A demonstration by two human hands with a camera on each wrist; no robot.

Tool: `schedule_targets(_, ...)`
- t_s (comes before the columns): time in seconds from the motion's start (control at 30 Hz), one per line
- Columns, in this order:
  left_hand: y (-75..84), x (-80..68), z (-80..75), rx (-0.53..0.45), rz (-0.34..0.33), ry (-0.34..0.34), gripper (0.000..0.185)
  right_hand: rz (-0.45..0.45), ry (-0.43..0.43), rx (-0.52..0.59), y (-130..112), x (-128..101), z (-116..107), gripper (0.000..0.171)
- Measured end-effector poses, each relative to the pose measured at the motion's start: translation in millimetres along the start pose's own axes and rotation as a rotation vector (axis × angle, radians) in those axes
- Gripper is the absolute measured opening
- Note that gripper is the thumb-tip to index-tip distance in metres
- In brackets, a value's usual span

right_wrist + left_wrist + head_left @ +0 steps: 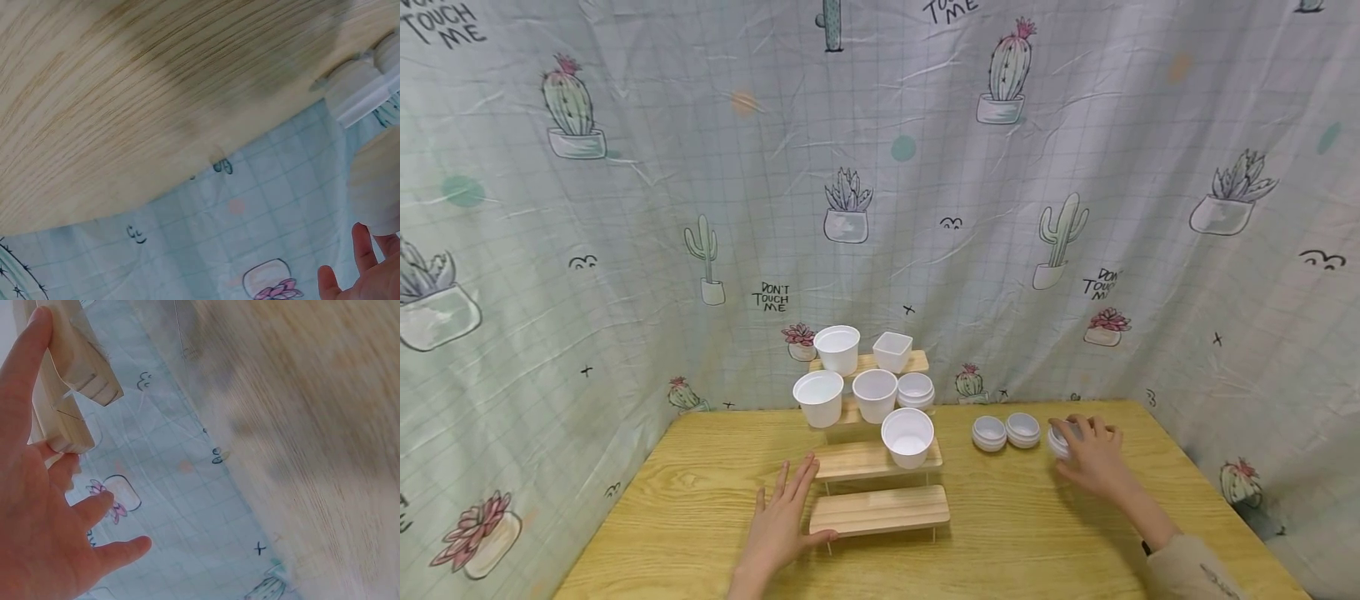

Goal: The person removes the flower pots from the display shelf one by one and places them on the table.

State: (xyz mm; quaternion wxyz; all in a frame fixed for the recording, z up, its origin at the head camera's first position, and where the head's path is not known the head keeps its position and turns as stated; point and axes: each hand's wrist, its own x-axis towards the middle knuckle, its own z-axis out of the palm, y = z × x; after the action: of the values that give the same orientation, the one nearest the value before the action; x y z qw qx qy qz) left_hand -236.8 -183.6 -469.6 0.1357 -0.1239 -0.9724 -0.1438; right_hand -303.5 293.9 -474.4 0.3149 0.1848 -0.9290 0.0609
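Note:
A stepped wooden rack (880, 510) stands mid-table and carries several white cups. One of them, a round cup (907, 436), sits on the third step. My left hand (790, 512) lies flat on the table with straight fingers, and its thumb touches the left end of the lowest step. The left wrist view shows that hand (44, 506) spread beside the rack's end (69, 394). My right hand (1086, 443) curls over a small white bowl (1060, 440) at the right. The right wrist view shows only fingertips (362, 275) under a blurred white bowl (375, 187).
Two more small white bowls (988, 433) (1023, 429) sit between the rack and my right hand. The wooden table (1037, 533) is walled by a cactus-print cloth (625, 250) at the back and on both sides. The rack's lowest step holds nothing.

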Motion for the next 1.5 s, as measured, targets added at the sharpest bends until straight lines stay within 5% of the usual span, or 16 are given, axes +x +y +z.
schedule_targets(1.2,-0.4,-1.1,0.8,0.003,0.003,0.009,0.104,0.121,-0.218,-0.006,31.5,12.4,40.9,0.053)
schedule_targets(1.5,0.5,-1.0,-0.1,0.011,-0.001,0.003,0.104,0.110,-0.217,0.003,36.0,16.2,48.8,0.053)
